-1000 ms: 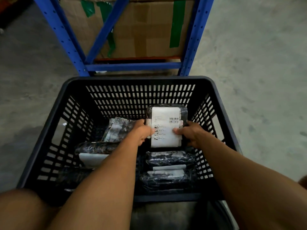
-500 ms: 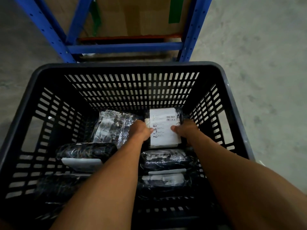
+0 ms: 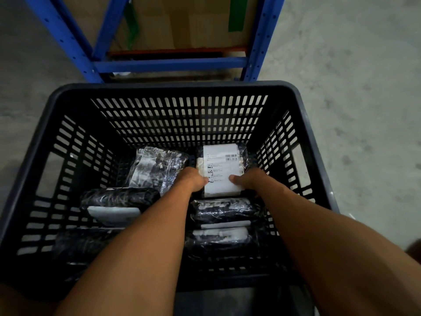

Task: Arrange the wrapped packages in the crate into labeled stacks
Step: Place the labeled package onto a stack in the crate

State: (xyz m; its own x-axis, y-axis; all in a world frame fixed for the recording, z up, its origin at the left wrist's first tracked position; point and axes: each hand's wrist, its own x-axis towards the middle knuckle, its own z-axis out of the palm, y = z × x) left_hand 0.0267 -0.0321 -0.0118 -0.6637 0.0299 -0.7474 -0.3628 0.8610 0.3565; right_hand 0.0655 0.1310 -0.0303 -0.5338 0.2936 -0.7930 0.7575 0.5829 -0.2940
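A black slotted plastic crate (image 3: 173,87) stands on the floor below me. Inside it lie several dark, plastic-wrapped packages. At the back right, one labelled package (image 3: 222,165) lies with its white barcode label facing up. My left hand (image 3: 193,179) grips its left edge and my right hand (image 3: 248,180) grips its right edge, thumbs on the label. Two wrapped packages (image 3: 224,210) sit in a row in front of it. A shiny wrapped package (image 3: 157,167) lies at the back left, and another with a white label (image 3: 118,201) lies at the middle left.
A blue metal rack (image 3: 168,63) holding a taped cardboard box (image 3: 182,21) stands just beyond the crate's far wall. Grey concrete floor (image 3: 353,87) lies to the right and left of the crate.
Both hands have lowered the labelled package deeper into the crate's back right corner. The camera has tilted down and closer to the crate.
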